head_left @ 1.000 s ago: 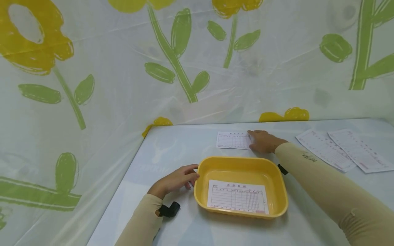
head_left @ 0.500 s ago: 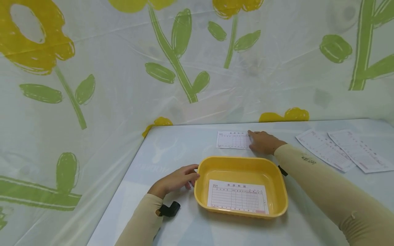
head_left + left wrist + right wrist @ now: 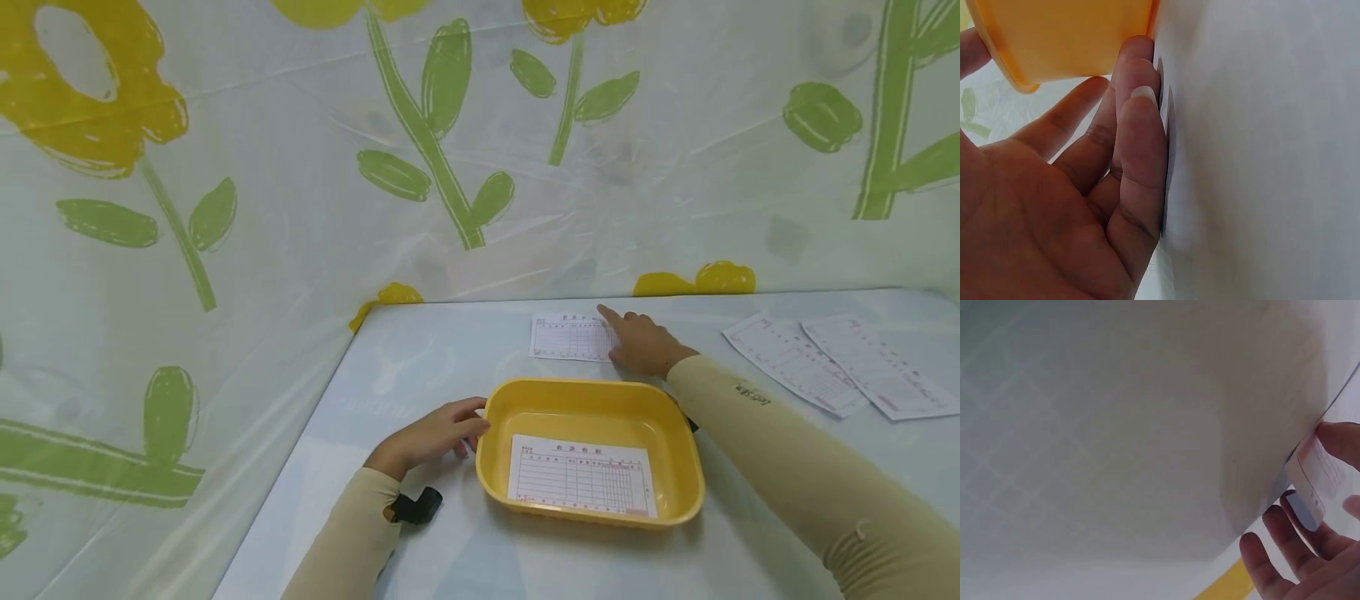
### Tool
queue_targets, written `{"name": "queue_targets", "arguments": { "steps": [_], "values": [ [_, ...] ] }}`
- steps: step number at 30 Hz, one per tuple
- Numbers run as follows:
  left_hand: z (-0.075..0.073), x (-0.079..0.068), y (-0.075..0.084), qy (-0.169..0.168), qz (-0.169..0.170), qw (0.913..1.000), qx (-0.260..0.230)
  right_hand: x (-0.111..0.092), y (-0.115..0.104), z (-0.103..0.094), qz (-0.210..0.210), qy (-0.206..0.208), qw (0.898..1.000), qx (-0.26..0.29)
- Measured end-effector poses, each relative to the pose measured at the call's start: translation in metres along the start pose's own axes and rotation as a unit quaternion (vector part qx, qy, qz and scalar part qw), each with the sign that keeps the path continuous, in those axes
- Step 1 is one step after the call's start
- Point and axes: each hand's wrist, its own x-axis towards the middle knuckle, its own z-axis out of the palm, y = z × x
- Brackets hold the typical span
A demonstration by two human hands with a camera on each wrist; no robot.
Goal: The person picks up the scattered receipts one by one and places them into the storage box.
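In the head view, my right hand [image 3: 642,342] is at the right edge of a printed receipt slip [image 3: 570,337] at the back of the table. The right wrist view shows the slip's edge [image 3: 1316,469] bent up between thumb and fingers, the thumb on its printed face. My left hand [image 3: 431,437] rests at the left side of a yellow plastic basin [image 3: 592,396], thumb and index finger at its rim. In the left wrist view the other fingers [image 3: 1141,137] lie loosely bent along the tabletop. Another receipt slip [image 3: 581,475] lies face up inside the basin.
Two more paper slips lie on the right of the table, a left one [image 3: 795,367] and a right one [image 3: 881,367], partly overlapping. Behind the pale table [image 3: 450,550] hangs a floral sheet [image 3: 300,167]. A black wrist camera [image 3: 417,506] sits below my left hand.
My right hand has shifted slightly toward the back, its index finger stretching farther out. The slip under it has moved back a little and its top edge looks bent. The left hand stays at the basin.
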Motion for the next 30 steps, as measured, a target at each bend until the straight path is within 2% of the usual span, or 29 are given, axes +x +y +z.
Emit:
{"name": "queue_targets", "arguments": {
  "steps": [9, 17, 30],
  "values": [
    [0.001, 0.001, 0.001, 0.001, -0.002, 1.0, 0.003, -0.001, -0.001, -0.002, 0.01, 0.008, 0.999, 0.053],
    [0.003, 0.002, 0.003, 0.006, -0.002, 1.0, 0.006, -0.007, 0.003, -0.006, -0.009, 0.03, 0.995, 0.095],
    [0.002, 0.0, 0.002, 0.011, -0.008, 0.9999, 0.006, -0.041, 0.009, -0.015, -0.05, 0.108, 0.984, 0.132]
  ]
}}
